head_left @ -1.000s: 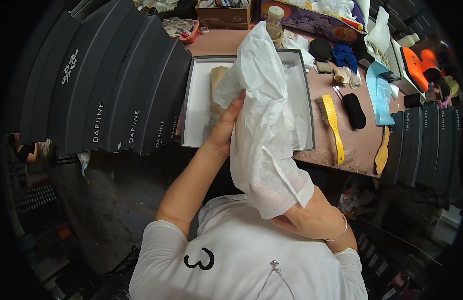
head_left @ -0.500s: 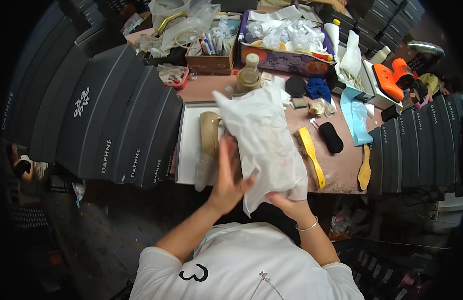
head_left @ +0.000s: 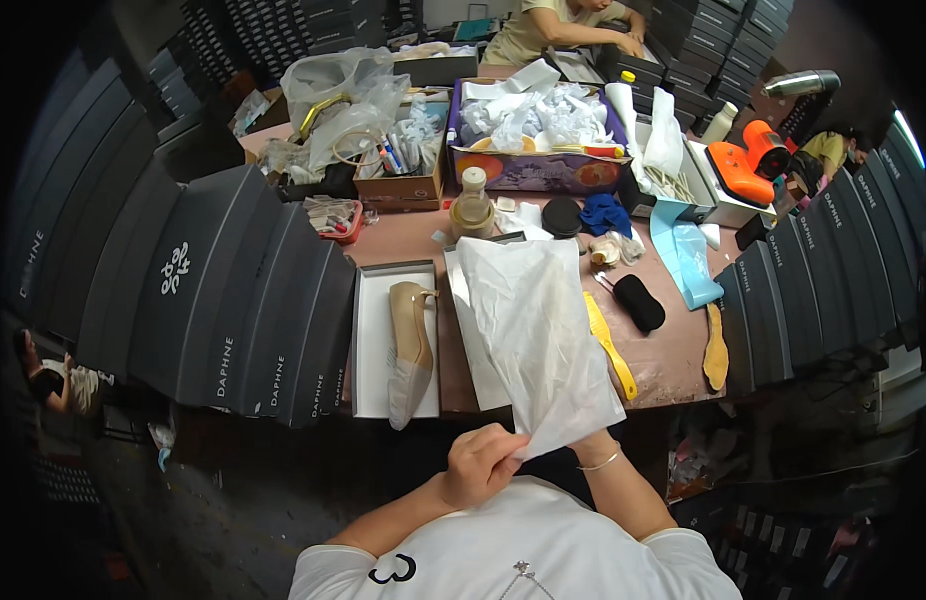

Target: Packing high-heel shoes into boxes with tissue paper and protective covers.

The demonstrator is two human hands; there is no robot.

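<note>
A large sheet of thin white paper (head_left: 528, 335) hangs in front of me over the table edge. My left hand (head_left: 480, 467) pinches its near corner, fingers closed. My right hand (head_left: 591, 446) is under or behind the paper's near right part; its fingers are hidden. Beneath the sheet, a white-lined box part (head_left: 470, 335) shows along its left side. To the left, a beige shoe (head_left: 411, 335) with a paler, wrapped-looking toe lies in an open white-lined box (head_left: 373, 345), its toe sticking out past the near edge. A yellow-handled brush (head_left: 611, 350) lies by the paper, partly covered.
Stacks of dark shoeboxes stand left (head_left: 208, 290) and right (head_left: 833, 260). A black oval pad (head_left: 639, 303), blue cloth (head_left: 605, 214) and bottle (head_left: 471, 205) lie farther back. Behind are a purple carton (head_left: 543, 172) of crumpled paper and an orange device (head_left: 740, 172). Another person (head_left: 553, 35) works beyond.
The paper has come down nearer me and spread flatter. My left hand has moved from its left side to its near corner and closed. The view has tilted up, showing another person.
</note>
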